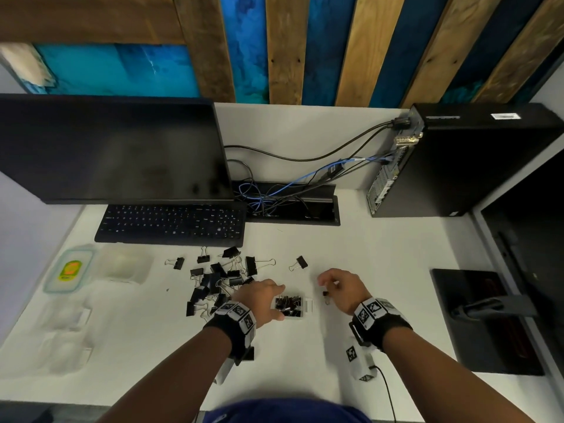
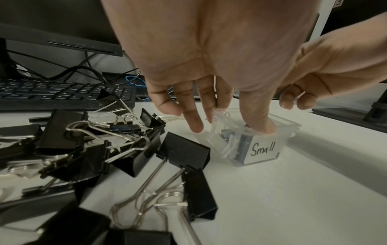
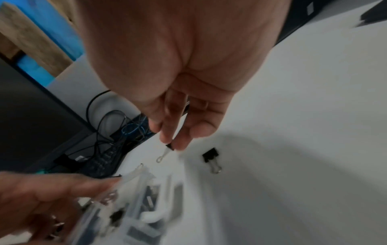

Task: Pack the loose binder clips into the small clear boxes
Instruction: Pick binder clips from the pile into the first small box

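**Small clip carried to the labelled box: risks at the drop, and clip position relative to the grip.**

Head view: the left hand [image 1: 265, 297] steadies the small clear plastic box [image 1: 290, 306], already nearly full of clips, on the white bench [image 1: 366, 254]; the right hand [image 1: 338, 288] hovers just beside it, and a crowded box could let the next clip spill over the rim. Left wrist view: thumb and fingers [image 2: 194, 119] curl round the box marked "Small" [image 2: 262, 149], close to the heap of large black binder clips [image 2: 125, 149], which a nudge could scatter. Right wrist view (blurred): the right fingertips [image 3: 167, 134] pinch a tiny black binder clip [image 3: 169, 147] by its body, wire handle hanging below the grip, above and beside the box; a loose pinch could drop it onto the bench near the stray small clip [image 3: 210, 157].
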Motion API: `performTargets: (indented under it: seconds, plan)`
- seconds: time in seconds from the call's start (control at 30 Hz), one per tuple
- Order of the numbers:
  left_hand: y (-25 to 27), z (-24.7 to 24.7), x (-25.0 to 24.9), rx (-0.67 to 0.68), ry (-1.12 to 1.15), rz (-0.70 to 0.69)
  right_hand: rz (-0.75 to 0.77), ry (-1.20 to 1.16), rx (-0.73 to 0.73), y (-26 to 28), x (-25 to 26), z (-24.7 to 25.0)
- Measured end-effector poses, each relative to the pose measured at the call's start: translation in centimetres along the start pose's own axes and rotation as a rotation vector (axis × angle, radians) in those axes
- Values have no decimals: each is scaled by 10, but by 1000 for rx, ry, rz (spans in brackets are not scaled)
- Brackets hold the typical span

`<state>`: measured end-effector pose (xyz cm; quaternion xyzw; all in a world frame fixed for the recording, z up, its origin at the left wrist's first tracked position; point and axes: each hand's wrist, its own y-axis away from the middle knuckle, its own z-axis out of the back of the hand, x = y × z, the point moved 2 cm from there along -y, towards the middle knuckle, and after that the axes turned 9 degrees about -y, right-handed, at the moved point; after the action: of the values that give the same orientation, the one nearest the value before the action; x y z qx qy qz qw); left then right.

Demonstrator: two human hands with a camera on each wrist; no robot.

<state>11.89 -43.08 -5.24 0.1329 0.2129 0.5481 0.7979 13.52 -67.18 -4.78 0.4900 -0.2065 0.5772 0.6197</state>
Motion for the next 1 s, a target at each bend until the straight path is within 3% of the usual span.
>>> performTargets:
  seconds: [0.07,0.23,0.47,1.0]
  plan:
    - [0,1,0,2,0,-2,-3,215,-4,0,-9,7]
    - [0,3,-1,1,-2,-8,73,501,250,2,-31,2]
    - [0,5,-1,8,-7,0,56,733,271,0,-30,-6]
    - [-3,1,0,15,-5,8,27,714,263,3,-29,-6]
